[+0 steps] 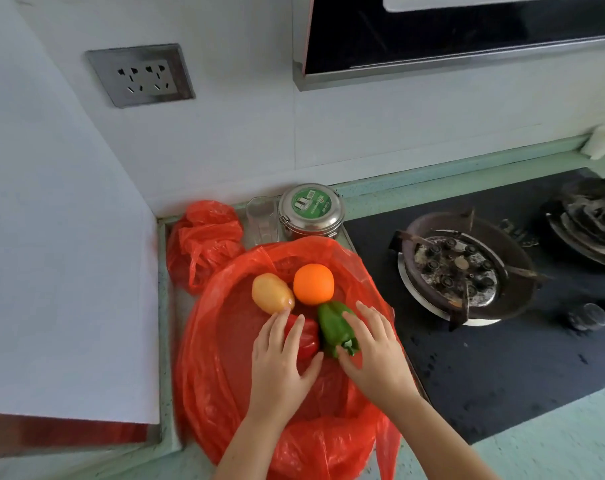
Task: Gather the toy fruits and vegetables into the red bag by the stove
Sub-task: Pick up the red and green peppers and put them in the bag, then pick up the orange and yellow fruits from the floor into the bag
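Observation:
A wide-open red plastic bag lies on the counter left of the stove. Inside it sit an orange, a yellowish potato, a red pepper and a green pepper. My left hand rests flat over the red pepper, fingers spread, fingertips touching the potato. My right hand lies over the green pepper's right side, fingers apart, thumb by its stem. Neither hand clearly grips anything.
A second crumpled red bag lies in the back corner. Behind the open bag stand a clear plastic container and a steel tin with a green lid. The black gas stove is to the right, and a white wall panel to the left.

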